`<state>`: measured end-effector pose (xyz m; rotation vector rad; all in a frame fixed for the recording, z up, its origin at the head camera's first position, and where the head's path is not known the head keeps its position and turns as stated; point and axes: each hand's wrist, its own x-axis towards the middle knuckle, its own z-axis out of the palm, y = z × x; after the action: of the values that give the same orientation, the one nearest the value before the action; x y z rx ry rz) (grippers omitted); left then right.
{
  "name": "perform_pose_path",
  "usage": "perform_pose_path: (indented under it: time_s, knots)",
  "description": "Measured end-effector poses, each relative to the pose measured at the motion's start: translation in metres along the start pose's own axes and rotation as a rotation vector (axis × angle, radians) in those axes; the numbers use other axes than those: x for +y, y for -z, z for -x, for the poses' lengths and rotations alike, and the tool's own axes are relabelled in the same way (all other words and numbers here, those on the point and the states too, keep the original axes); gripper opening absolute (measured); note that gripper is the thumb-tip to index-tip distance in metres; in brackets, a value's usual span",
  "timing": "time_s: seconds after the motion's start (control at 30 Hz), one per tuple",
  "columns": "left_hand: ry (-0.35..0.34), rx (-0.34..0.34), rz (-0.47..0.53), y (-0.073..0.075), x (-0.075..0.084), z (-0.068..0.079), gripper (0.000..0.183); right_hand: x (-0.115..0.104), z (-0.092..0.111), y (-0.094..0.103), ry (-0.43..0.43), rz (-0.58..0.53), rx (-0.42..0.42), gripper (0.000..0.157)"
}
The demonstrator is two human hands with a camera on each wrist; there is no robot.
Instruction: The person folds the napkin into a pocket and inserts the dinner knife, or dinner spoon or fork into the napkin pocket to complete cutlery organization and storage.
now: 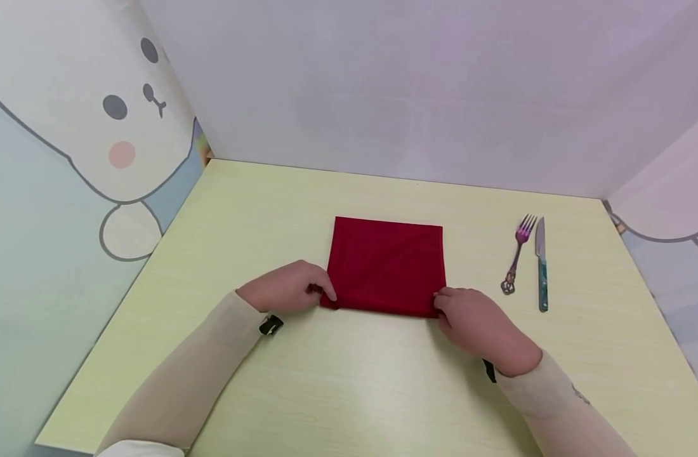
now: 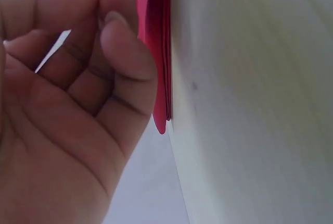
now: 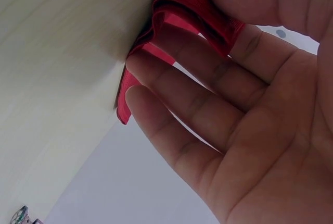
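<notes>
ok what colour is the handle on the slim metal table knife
The knife handle is teal, clearest in the head view.

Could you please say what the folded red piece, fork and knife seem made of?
Folded red piece: probably matte woven fabric, bending in soft layers. Fork: apparently shiny metal; its head glints purplish. Knife: blade likely metal, smooth grey; teal handle of unclear material.

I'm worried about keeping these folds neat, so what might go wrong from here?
The near edge of the folded red cloth could skew if the left grip and right grip, each at a near corner, move unevenly. Its layers gape in the right wrist view, so they may slip out of line. Swinging outward, the right grip might nudge the fork.
</notes>
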<state>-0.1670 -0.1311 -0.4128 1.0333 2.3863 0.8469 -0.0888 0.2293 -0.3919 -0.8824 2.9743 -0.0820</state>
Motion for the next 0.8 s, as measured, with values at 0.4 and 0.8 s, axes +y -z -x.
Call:
perform_pose_path:
  time_s: [0.4, 0.8]
  knots:
    - [-0.045, -0.006, -0.015, -0.0001, -0.0008, -0.0012, 0.031, 0.0006, 0.0000, -0.0010, 0.001, 0.005, 0.001, 0.012]
    - [-0.050, 0.072, -0.018, -0.0018, 0.0000, -0.0027, 0.038, 0.0053, 0.0017, 0.0048, -0.022, -0.070, -0.050, 0.011]
